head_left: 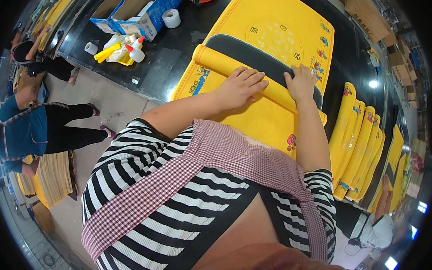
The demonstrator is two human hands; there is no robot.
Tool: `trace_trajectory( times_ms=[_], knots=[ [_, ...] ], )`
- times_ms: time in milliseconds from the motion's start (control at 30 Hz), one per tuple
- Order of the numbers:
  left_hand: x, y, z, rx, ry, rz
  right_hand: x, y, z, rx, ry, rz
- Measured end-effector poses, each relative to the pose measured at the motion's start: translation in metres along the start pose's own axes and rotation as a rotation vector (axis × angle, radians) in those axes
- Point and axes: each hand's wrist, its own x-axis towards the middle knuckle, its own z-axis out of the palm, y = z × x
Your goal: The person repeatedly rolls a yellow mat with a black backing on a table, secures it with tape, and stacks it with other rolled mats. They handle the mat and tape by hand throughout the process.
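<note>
A yellow mat (258,118) with small printed cartoon figures lies in front of me, its far part turned into a roll (217,62) that slants across it. My left hand (243,88) rests on the middle of this roll, fingers stretched out. Nearer the roll's right end, my right hand (301,85) presses down with thumb and fingers apart. Just beyond the roll shows a dark strip (241,48) with rounded corners. Past that, another yellow mat (269,21) with printed letters and figures lies flat.
Several rolled yellow mats (356,143) lie side by side at the right on the black table (160,65). At the back left are a blue box (141,15), a tape roll (171,18) and a yellow tray (126,58) with white bottles (136,52). Other people stand at left and lower right.
</note>
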Motion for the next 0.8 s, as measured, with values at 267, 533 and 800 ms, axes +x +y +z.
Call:
trace_trajectory(
  times_ms=[267, 533, 800],
  knots=[
    [-0.006, -0.045, -0.025, 0.069, -0.076, -0.227, -0.062, 0.040, -0.033, 0.192, -0.144, 0.287],
    [-0.066, -0.076, -0.056, -0.033, 0.010, -0.907, -0.176, 0.078, 0.021, 0.740, 0.296, 0.469],
    [-0.066, -0.061, -0.066, -0.144, 0.054, -0.954, -0.209, 0.061, 0.035, 1.893, 0.492, 0.631]
  ],
)
